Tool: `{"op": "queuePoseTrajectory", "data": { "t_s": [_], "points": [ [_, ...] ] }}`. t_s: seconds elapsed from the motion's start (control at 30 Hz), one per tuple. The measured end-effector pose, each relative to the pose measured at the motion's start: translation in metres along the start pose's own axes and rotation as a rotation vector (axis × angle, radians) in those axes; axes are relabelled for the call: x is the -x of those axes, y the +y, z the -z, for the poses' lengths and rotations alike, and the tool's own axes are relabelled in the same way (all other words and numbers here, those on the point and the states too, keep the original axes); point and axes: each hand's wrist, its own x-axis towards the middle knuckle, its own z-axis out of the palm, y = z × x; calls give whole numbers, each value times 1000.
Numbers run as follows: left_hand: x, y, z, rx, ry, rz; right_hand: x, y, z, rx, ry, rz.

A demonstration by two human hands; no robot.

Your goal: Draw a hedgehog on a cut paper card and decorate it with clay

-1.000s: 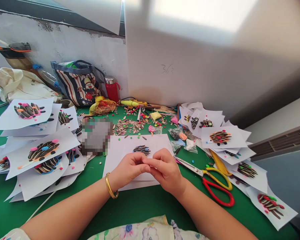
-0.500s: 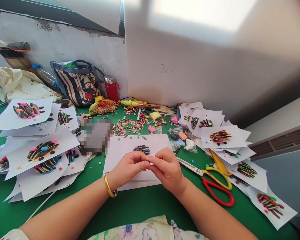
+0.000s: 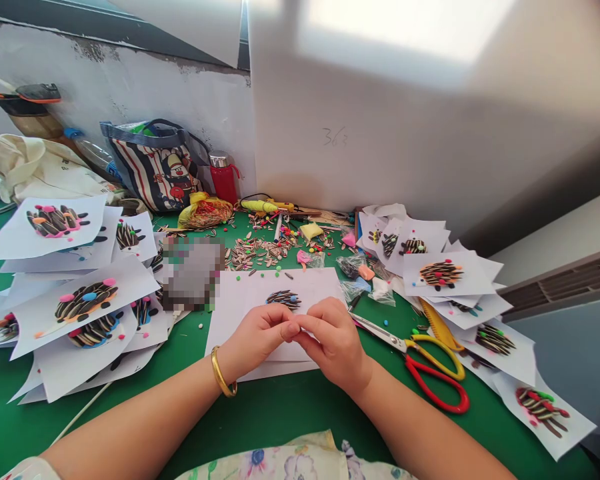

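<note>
L hand (image 3: pixel 256 340), R hand (image 3: pixel 339 345) pinched closed, grip unclear; 1 seed pic (image 3: pixel 284 299), 1 scissors (image 3: pixel 398 342) nr

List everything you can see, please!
Seed picture: one, dark, beyond hands
Paper: several, white, below hands
Scissors: one, red-yellow handles, right
Picture piles: two, white, both sides
Seeds: many, brownish, back middle
Small bags: several, mixed, right
Striped bag: one, blue-white, back left
Flask: one, red, back left
Cloth bag: one, cream, far left
Table: one, green, underneath
Bracelet: one, gold, left wrist
Left hand: one, bare, centre
Right hand: one, bare, centre
</note>
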Motion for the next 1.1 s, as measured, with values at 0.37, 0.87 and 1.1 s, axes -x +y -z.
{"op": "queuePoseTrajectory", "data": {
  "t_s": [0.37, 0.87, 1.1],
  "points": [
    [-1, 2, 1, 57, 17, 42, -1, 0, 0, -16, -13, -37],
    [0, 0, -1, -128, 30, -55, 0, 5, 2, -8, -9, -53],
    [1, 0, 0, -196, 96, -91, 0, 8, 2, -55, 23, -46]
  ]
}}
